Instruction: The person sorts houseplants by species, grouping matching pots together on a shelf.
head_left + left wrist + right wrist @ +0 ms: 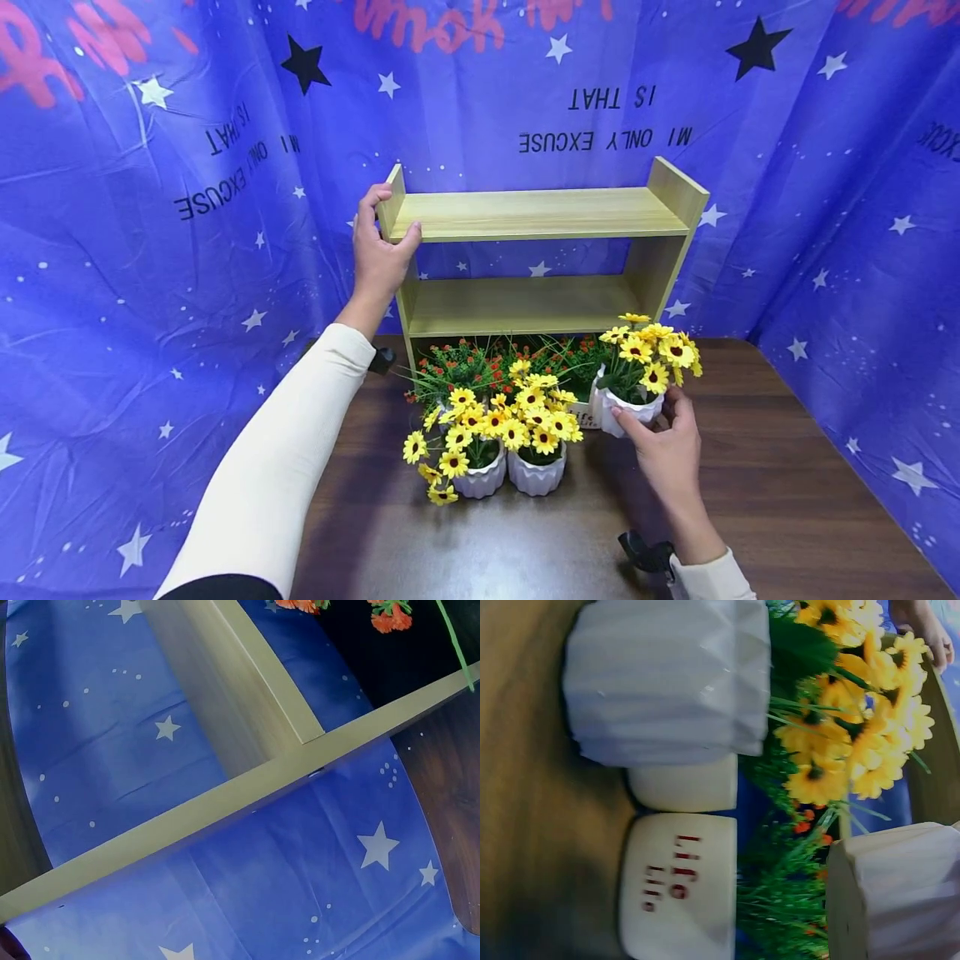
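At the upper left of a light wooden shelf (525, 215), my left hand (384, 254) grips the side panel, its thumb over the front edge. The left wrist view shows the shelf's side panel (225, 796) from close by. My right hand (670, 454) holds a white ribbed pot (628, 412) of yellow artificial flowers (651, 354) by its side, right of the other pots. That pot (904, 892) is at the lower right in the right wrist view. Two similar pots (480, 477) (537, 473) with yellow flowers stand side by side on the table in front of the shelf.
Under the lower board are green plants with small red flowers (457, 364). A white planter (679, 885) lettered "Life" stands behind the yellow flowers. Brown wooden tabletop (750, 483) lies below; a blue star-printed cloth (480, 100) hangs behind and at both sides.
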`<state>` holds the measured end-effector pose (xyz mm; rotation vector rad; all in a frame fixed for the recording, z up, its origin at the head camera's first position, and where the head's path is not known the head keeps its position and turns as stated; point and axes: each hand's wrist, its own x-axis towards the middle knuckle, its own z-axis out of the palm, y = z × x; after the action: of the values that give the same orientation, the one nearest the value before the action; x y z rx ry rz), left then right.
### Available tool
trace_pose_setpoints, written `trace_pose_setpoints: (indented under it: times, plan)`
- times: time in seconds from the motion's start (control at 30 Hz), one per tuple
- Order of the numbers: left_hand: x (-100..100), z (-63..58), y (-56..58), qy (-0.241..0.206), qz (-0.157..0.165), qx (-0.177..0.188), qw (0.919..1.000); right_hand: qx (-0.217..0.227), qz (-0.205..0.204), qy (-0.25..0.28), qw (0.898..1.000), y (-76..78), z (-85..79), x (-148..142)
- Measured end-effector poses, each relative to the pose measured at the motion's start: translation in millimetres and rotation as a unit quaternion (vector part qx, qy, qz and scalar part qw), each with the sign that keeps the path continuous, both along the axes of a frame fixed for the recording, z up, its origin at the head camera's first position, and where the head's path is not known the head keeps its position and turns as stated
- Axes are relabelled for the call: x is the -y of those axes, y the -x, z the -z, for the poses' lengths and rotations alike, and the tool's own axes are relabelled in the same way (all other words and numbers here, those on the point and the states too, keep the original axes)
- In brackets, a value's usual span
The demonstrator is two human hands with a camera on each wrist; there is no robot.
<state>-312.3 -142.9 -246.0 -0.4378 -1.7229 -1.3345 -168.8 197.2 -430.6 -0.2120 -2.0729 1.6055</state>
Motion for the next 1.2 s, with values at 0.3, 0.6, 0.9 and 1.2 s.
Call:
trace_pose_setpoints:
  times: [0.3, 0.6, 0.9, 1.2]
  plan:
    - [11, -0.4, 6.5, 0.002, 0.011, 0.026, 0.9996, -0.081, -0.018, 0.007, 0.997, 16.7, -42.0, 3]
    - [28, 10.5, 32.6, 0.015, 0.003, 0.055, 0.9984, -0.167, -0.019, -0.001, 0.986, 36.5, -96.3, 2]
    - [28, 14.5, 31.5, 0.015, -0.001, 0.039, 0.9991, -0.203, -0.015, -0.029, 0.979, 49.3, -139.9, -1]
    - [20, 15.6, 29.3, 0.019, 0.013, 0.044, 0.9988, -0.201, -0.002, -0.009, 0.98, 60.3, -159.0, -11]
